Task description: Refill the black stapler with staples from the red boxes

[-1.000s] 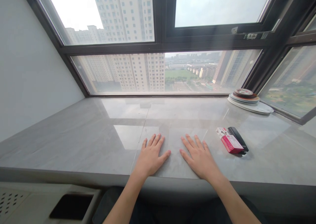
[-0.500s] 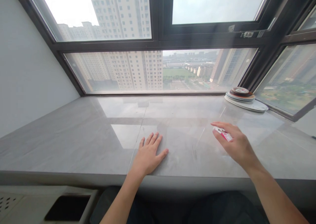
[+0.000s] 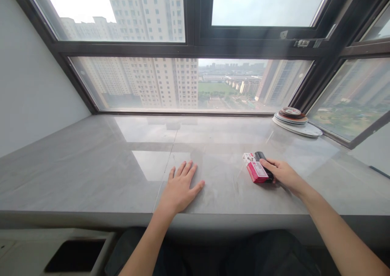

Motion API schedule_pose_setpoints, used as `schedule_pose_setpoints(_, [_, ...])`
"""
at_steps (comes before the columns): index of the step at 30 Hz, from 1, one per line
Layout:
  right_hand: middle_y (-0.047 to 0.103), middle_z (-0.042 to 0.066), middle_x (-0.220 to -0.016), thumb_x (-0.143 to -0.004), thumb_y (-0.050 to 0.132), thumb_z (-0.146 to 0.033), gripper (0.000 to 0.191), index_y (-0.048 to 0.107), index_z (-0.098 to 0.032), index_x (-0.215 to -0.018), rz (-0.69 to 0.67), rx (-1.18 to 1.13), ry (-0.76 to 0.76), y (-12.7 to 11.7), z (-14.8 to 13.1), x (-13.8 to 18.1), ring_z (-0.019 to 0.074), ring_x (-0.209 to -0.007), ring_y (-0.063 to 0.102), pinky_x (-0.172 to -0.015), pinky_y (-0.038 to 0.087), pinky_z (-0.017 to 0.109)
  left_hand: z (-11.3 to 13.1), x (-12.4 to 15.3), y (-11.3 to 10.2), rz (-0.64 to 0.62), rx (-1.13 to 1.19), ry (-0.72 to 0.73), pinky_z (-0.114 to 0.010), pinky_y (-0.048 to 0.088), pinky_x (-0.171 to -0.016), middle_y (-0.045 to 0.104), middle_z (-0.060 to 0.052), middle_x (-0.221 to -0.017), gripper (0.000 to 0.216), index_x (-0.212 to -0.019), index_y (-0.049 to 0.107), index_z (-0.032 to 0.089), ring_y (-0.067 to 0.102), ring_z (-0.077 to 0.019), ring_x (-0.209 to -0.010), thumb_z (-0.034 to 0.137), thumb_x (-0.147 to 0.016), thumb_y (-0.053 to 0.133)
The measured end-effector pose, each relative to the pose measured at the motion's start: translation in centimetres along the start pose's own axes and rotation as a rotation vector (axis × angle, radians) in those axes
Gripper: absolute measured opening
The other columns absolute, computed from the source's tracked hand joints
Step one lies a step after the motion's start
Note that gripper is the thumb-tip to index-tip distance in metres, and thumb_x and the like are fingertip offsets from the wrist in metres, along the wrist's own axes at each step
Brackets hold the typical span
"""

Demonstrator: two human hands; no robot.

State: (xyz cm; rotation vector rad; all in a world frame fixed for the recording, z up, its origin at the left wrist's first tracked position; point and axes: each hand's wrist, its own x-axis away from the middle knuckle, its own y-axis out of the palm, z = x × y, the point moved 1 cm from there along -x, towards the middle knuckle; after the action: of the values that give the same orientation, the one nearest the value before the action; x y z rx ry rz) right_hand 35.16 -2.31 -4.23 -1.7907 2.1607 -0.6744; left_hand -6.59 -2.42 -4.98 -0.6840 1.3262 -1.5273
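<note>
My left hand (image 3: 180,186) lies palm down on the grey stone-look sill (image 3: 91,174), fingers spread and thumb out to the right, with nothing under it that shows. Farther right, my right hand (image 3: 284,174) is closed around a small black object (image 3: 262,161) with a rounded far end; its kind is partly hidden by the fingers. Against the left side of that object is a small pink-and-white printed carton (image 3: 255,168). Whether the two rest on the sill or hang just above it, I cannot tell.
A stack of several plates (image 3: 291,121) stands in the far right corner, a small dark-rimmed dish on top. Dark window frames (image 3: 183,50) border the sill's back. A white wall (image 3: 36,85) closes the left side. Below the front edge at left is a pale unit (image 3: 24,247).
My right hand has turned and shifted slightly left, bringing the carton and the black object into plain view. My left hand stays flat on the sill. The whole view has shifted a little.
</note>
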Motion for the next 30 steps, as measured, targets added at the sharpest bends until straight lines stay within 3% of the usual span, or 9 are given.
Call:
schedule_pose_setpoints(6, [0.067, 0.003, -0.069, -0.092, 0.057, -0.069, 0.057, 0.077, -0.017, -0.105, -0.078, -0.083, -0.159, 10.7, -6.4, 1.2, 0.0141, -0.050, 0.055, -0.044, 0.046, 0.025, -0.1, 0.0, -0.4, -0.002, 0.130, -0.019, -0.050, 0.011, -0.130, 0.029, 0.000, -0.170, 0.065, -0.164, 0.029, 0.030, 0.016, -0.0217, -0.161, 0.062, -0.108, 0.016])
schedule_pose_setpoints(10, [0.070, 0.005, -0.075, -0.093, 0.056, -0.066, 0.053, 0.076, -0.019, -0.108, -0.103, -0.117, -0.220, 17.5, -9.8, 1.6, 0.0175, -0.055, 0.060, -0.043, 0.047, 0.026, -0.4, -0.1, -0.4, 0.024, 0.279, -0.073, -0.047, 0.010, -0.130, 0.031, -0.004, -0.170, 0.067, -0.165, 0.023, 0.027, 0.020, -0.0190, -0.160, 0.061, -0.108, 0.016])
schedule_pose_setpoints(14, [0.073, 0.005, -0.080, -0.095, 0.054, -0.062, 0.048, 0.077, -0.020, -0.102, -0.023, -0.062, -0.333, 21.8, -12.0, 1.9, 0.0189, -0.064, 0.063, -0.055, 0.049, 0.028, -0.7, -0.1, -0.4, 0.079, 0.404, -0.101, -0.044, 0.012, -0.130, 0.029, -0.005, -0.170, 0.066, -0.165, 0.023, 0.025, 0.025, -0.0196, -0.158, 0.060, -0.109, 0.019])
schedule_pose_setpoints(18, [0.072, 0.004, -0.080, -0.096, 0.052, -0.060, 0.047, 0.077, -0.020, -0.093, 0.089, 0.019, -0.381, 20.8, -11.6, 1.7, 0.0191, -0.070, 0.062, -0.064, 0.047, 0.028, -0.7, 0.1, -0.9, 0.150, 0.504, -0.134, -0.045, 0.020, -0.127, 0.033, -0.011, -0.168, 0.072, -0.166, 0.022, 0.021, 0.030, -0.0247, -0.157, 0.062, -0.107, 0.030])
schedule_pose_setpoints(25, [0.070, 0.003, -0.077, -0.094, 0.052, -0.066, 0.053, 0.077, -0.021, -0.093, 0.180, 0.095, -0.280, 13.1, -7.0, 1.5, 0.0203, -0.069, 0.061, -0.063, 0.043, 0.029, -0.3, 0.3, -1.4, 0.258, 0.568, -0.205, -0.044, 0.035, -0.121, 0.044, -0.011, -0.161, 0.073, -0.159, 0.035, 0.026, 0.042, -0.0285, -0.148, 0.062, -0.099, 0.054])
schedule_pose_setpoints(30, [0.070, 0.003, -0.078, -0.093, 0.053, -0.069, 0.054, 0.079, -0.021, -0.098, 0.194, 0.070, -0.280, 12.7, -6.7, 1.6, 0.0210, -0.071, 0.062, -0.063, 0.044, 0.029, 1.9, -0.6, -0.9, 0.426, 0.432, -0.313, -0.048, 0.040, -0.115, 0.052, -0.016, -0.142, 0.079, -0.155, 0.036, 0.020, 0.048, -0.0328, -0.138, 0.056, -0.091, 0.065])
